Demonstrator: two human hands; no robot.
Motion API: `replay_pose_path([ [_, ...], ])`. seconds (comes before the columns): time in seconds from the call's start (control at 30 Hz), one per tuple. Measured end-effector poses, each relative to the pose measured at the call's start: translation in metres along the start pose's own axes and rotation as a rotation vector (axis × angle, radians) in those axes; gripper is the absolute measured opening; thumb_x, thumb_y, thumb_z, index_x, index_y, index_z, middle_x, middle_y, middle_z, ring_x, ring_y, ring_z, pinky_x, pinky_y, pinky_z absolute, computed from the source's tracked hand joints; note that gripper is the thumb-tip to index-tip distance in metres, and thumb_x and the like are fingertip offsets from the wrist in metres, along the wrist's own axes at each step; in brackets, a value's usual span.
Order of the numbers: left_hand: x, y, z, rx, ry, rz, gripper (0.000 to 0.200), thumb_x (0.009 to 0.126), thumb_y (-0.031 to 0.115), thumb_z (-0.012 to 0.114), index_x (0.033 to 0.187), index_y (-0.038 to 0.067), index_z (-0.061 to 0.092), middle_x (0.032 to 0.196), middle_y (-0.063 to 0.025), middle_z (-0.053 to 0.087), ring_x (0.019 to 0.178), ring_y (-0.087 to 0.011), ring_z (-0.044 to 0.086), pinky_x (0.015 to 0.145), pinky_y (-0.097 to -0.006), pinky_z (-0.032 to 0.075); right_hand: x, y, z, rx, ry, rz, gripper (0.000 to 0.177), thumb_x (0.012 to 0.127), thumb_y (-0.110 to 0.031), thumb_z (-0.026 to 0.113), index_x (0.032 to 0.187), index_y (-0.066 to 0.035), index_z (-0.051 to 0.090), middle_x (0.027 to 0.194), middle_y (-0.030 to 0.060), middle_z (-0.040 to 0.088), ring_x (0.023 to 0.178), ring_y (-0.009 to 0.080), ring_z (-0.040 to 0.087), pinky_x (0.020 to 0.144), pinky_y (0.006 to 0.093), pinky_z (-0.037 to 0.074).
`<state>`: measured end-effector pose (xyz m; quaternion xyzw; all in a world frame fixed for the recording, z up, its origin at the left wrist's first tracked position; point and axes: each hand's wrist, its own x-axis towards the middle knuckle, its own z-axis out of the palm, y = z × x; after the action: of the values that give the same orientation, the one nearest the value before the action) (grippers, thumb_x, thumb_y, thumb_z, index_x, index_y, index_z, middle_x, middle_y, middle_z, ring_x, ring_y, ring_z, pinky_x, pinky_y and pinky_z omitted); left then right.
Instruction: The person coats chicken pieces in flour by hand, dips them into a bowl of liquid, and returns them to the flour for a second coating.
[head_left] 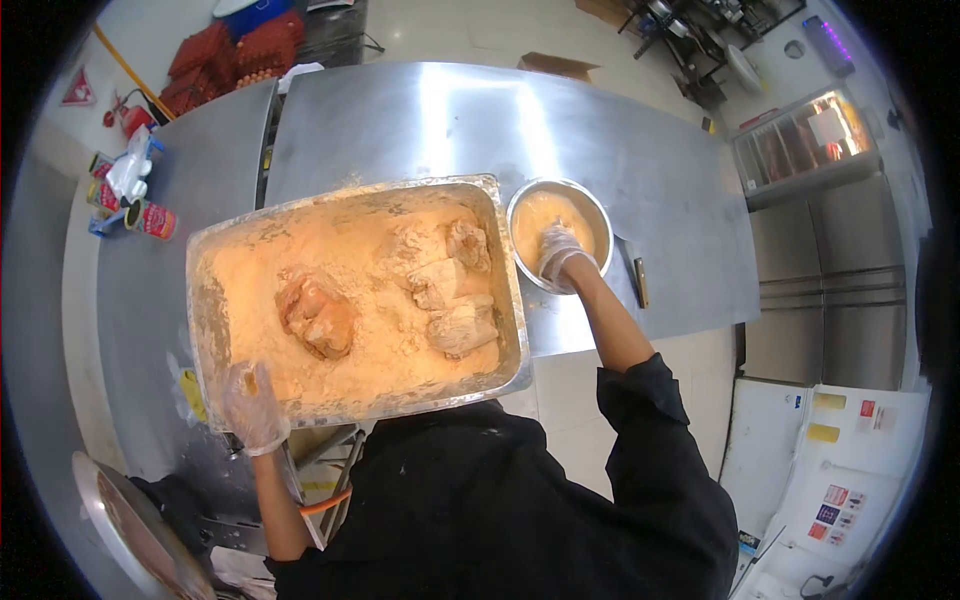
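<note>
A large metal tray [514, 345] of orange-tinted flour [385, 345] stands in front of me. One raw, wet-looking piece of chicken [318, 315] lies left of its middle, and several flour-coated pieces [455, 290] lie along the right side. My left hand [255, 408], in a clear plastic glove, is at the tray's near left corner, fingers stretched loosely over the rim and flour. My right hand [562, 255], also gloved, reaches into a round steel bowl [603, 225] of orange liquid [540, 215]. Its fingertips are down in the liquid, so whether they grip anything is hidden.
A knife [640, 280] lies on the steel table [660, 180] right of the bowl. Cans [152, 220] stand at the far left. A round metal pan [130, 530] is low at left. A glass-fronted case [805, 145] and steel cabinets [850, 270] stand at right.
</note>
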<state>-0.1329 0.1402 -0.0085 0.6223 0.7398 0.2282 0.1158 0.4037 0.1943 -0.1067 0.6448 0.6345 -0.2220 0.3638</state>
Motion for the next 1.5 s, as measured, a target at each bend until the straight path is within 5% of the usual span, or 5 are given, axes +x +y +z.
replay_pose_path([
  [0.1, -0.003, -0.007, 0.008, 0.022, 0.090, 0.057, 0.022, 0.086, 0.019, 0.067, 0.095, -0.001, 0.064, 0.100, -0.0191, 0.065, 0.098, -0.0352, 0.059, 0.089, -0.0425, 0.045, -0.040, -0.015, 0.000, 0.264, 0.719, 0.139, 0.038, 0.072, -0.002, 0.057, 0.109, 0.000, 0.062, 0.107, 0.0236, 0.063, 0.099, 0.0336, 0.064, 0.086, 0.0378, 0.050],
  [0.33, -0.004, -0.017, 0.015, 0.092, 0.156, 0.087, 0.024, 0.087, 0.021, 0.066, 0.096, -0.001, 0.063, 0.101, -0.0203, 0.063, 0.101, -0.0374, 0.058, 0.090, -0.0440, 0.044, -0.048, 0.024, -0.009, 1.525, 0.583, 0.046, 0.037, 0.074, 0.001, 0.062, 0.111, -0.009, 0.065, 0.088, 0.0100, 0.067, 0.085, 0.0258, 0.063, 0.078, 0.0356, 0.051],
  [0.5, -0.001, -0.002, 0.002, 0.041, 0.090, 0.059, 0.025, 0.086, 0.021, 0.067, 0.097, -0.001, 0.064, 0.100, -0.0198, 0.063, 0.099, -0.0361, 0.058, 0.090, -0.0423, 0.044, -0.080, 0.032, -0.035, 1.835, 0.571, 0.103, 0.042, 0.078, 0.004, 0.060, 0.119, -0.004, 0.060, 0.102, 0.0095, 0.063, 0.094, 0.0168, 0.060, 0.073, 0.0301, 0.054],
  [1.23, -0.004, -0.031, 0.003, -0.060, 0.067, 0.053, 0.035, 0.083, 0.034, 0.069, 0.098, 0.001, 0.067, 0.107, -0.0232, 0.063, 0.101, -0.0376, 0.060, 0.087, -0.0407, 0.049, -0.055, 0.085, -0.010, 1.775, 0.687, 0.112, 0.028, 0.075, 0.009, 0.054, 0.102, 0.000, 0.057, 0.097, 0.0155, 0.066, 0.082, 0.0275, 0.067, 0.074, 0.0394, 0.058],
  [1.5, -0.001, -0.035, 0.003, -0.084, 0.039, 0.091, 0.035, 0.084, 0.034, 0.069, 0.098, 0.002, 0.067, 0.107, -0.0228, 0.063, 0.100, -0.0371, 0.060, 0.086, -0.0412, 0.049, -0.148, -0.082, -0.140, 2.101, 0.801, -0.191, 0.035, 0.075, 0.007, 0.051, 0.110, 0.003, 0.054, 0.106, 0.0189, 0.064, 0.081, 0.0260, 0.065, 0.068, 0.0374, 0.059],
])
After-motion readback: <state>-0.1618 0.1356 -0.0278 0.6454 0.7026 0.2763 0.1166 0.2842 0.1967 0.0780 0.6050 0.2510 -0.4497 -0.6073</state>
